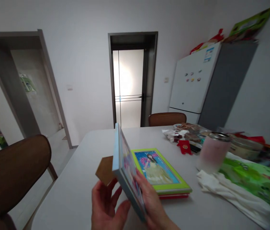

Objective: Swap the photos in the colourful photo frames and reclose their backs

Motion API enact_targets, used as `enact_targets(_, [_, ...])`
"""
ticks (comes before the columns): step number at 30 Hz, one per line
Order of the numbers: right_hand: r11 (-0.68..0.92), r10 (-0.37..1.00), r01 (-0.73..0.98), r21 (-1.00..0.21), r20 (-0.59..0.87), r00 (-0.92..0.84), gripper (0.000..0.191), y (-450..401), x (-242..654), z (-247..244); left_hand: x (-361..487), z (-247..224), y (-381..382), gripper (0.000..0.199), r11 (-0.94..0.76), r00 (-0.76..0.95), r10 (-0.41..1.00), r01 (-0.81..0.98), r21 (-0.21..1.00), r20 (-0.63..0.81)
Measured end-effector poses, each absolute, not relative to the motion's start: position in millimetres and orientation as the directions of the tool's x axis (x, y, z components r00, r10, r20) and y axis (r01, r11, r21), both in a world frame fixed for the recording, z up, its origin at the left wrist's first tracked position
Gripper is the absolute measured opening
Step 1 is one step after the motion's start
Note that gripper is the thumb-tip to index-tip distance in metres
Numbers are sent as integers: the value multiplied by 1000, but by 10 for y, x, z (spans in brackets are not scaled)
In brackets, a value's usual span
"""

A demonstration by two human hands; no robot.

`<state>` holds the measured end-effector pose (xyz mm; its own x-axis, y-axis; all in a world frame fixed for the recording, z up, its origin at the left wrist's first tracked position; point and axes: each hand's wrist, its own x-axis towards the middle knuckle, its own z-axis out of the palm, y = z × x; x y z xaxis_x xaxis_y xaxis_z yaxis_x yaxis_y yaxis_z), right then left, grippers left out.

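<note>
While a blue-edged picture frame [126,169] is gripped tilted by the left hand [106,204] and right hand [151,204], fingers [117,195] closed on it (brown hexagonal tab [105,170] behind), it's held above the counter [65,198], just beside a green-framed picture [157,169]

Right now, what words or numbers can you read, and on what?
None can be read.
The sticker on the white refrigerator is too small and blurred to read.
The gold mark on the red paper tag is too small to read.
The blue-edged picture frame shows none.
</note>
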<state>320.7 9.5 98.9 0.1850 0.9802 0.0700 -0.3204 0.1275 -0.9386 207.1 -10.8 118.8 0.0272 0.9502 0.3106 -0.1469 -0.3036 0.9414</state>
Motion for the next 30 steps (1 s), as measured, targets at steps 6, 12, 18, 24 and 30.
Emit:
enact_targets(6, [-7,942,-12,-1000,-10,336,52,274,4453,1334,2362,1338,144,65,-143,184,958,-362,921,221])
enact_targets(12, [-139,916,324,-936,3,402,47,498,5002,1062,2843,826,348,46,-115,269,950,-172,978,159])
enact_targets(18, [-211,880,366,-906,-13,475,52,457,5175,877,2873,609,389,46,-142,300,941,-64,988,155])
enact_targets(24, [-193,906,295,-936,-54,421,42,129,5065,825,2810,478,282,61,-233,420,889,70,970,184])
enact_targets(30, [-84,967,114,-990,-53,250,45,330,4501,695,2488,433,534,67,-158,210,973,326,932,92])
